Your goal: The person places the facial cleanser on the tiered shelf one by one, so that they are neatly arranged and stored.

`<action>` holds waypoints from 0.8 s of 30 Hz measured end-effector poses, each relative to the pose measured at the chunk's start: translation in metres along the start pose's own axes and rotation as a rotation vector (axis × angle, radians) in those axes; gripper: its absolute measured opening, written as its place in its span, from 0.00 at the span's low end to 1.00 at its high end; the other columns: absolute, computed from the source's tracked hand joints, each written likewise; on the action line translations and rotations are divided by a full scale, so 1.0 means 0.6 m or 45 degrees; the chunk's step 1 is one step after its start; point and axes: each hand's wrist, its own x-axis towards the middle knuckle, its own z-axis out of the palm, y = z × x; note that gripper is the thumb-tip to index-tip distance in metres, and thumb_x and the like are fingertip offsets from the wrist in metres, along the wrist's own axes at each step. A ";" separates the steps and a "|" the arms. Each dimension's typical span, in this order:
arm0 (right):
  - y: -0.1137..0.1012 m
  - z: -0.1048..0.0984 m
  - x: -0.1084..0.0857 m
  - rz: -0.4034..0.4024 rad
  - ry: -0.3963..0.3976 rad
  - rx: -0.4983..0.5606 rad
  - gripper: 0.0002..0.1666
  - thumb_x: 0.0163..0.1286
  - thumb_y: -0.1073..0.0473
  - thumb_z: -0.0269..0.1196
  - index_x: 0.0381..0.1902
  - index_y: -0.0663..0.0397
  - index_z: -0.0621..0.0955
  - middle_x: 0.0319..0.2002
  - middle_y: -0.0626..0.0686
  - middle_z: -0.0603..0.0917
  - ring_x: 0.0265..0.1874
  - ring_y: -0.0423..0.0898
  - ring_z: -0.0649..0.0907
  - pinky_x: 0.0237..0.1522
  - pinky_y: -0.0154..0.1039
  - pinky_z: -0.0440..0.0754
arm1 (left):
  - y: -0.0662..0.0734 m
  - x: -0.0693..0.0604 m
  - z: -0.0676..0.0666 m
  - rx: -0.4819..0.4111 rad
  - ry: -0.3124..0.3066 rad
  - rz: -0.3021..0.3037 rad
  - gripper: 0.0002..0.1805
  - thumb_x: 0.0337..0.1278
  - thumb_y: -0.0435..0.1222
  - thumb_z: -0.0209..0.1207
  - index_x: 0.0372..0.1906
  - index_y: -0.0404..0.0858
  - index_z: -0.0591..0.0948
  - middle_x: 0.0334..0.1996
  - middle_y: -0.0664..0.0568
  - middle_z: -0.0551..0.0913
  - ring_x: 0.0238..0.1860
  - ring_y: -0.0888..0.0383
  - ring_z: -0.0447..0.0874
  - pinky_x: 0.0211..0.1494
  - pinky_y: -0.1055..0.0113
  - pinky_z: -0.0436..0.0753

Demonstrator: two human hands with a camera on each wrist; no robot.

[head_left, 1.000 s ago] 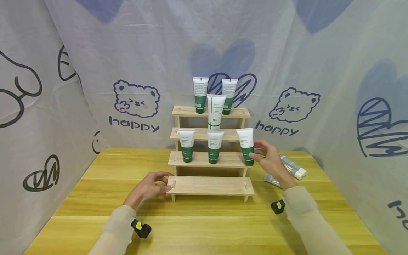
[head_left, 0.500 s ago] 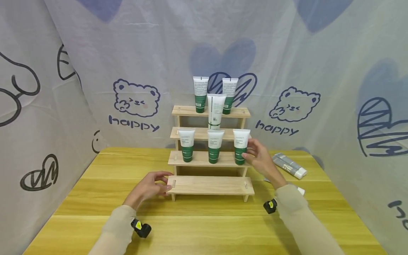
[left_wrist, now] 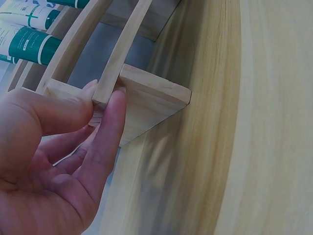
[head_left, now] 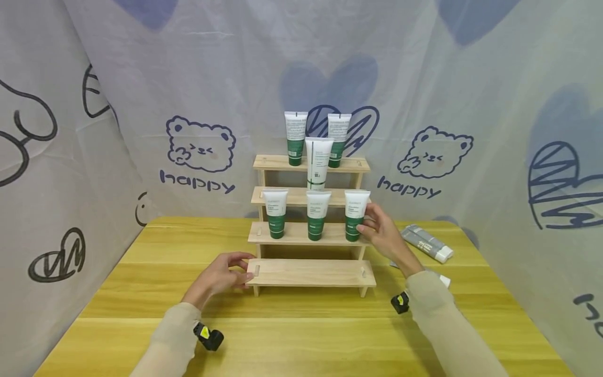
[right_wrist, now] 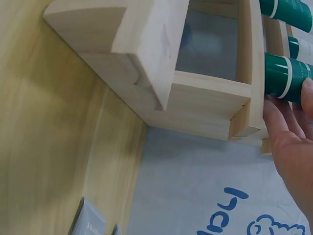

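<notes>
A stepped wooden rack (head_left: 311, 273) with four shelves stands on the table. My left hand (head_left: 221, 276) pinches the left end of its lowest shelf; in the left wrist view the thumb and fingers of the left hand (left_wrist: 63, 142) hold the shelf's corner (left_wrist: 105, 90). At the right end of the second shelf from the bottom, my right hand (head_left: 387, 235) grips an upright white-and-green tube (head_left: 355, 214) low down, as the right wrist view also shows of this tube (right_wrist: 283, 78). Two like tubes, one in the middle (head_left: 316, 214) and one at left (head_left: 276, 213), stand on that shelf.
A taller white tube (head_left: 317, 163) stands on the third shelf. On the top shelf are two tubes, left (head_left: 295, 137) and right (head_left: 337, 139). A grey tube (head_left: 426, 242) lies right of the rack, near another partly hidden behind the right arm. A printed cloth (head_left: 264, 52) hangs behind.
My right hand has moved left with its tube, which now stands straighter and further in from the shelf's right end. The left hand keeps its hold on the lowest shelf.
</notes>
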 end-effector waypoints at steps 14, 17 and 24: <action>0.014 -0.004 0.001 -0.067 -0.010 0.039 0.33 0.73 0.77 0.56 0.74 0.69 0.62 0.69 0.74 0.72 0.63 0.69 0.79 0.57 0.30 0.86 | -0.001 0.000 -0.002 -0.006 -0.001 -0.007 0.28 0.64 0.27 0.65 0.69 0.33 0.75 0.50 0.39 0.80 0.37 0.55 0.87 0.44 0.58 0.92; 0.015 -0.004 0.001 -0.063 -0.026 0.048 0.33 0.73 0.77 0.55 0.74 0.69 0.61 0.70 0.73 0.72 0.64 0.70 0.78 0.57 0.31 0.86 | -0.001 -0.001 -0.001 -0.010 0.000 -0.012 0.28 0.64 0.27 0.65 0.69 0.33 0.75 0.50 0.39 0.80 0.37 0.55 0.87 0.44 0.57 0.93; 0.013 -0.008 -0.002 -0.029 -0.048 0.046 0.35 0.74 0.75 0.56 0.76 0.66 0.60 0.72 0.72 0.70 0.67 0.71 0.76 0.60 0.33 0.85 | 0.001 -0.001 0.000 -0.015 -0.005 -0.019 0.28 0.64 0.26 0.65 0.69 0.34 0.75 0.50 0.40 0.79 0.37 0.55 0.87 0.45 0.57 0.93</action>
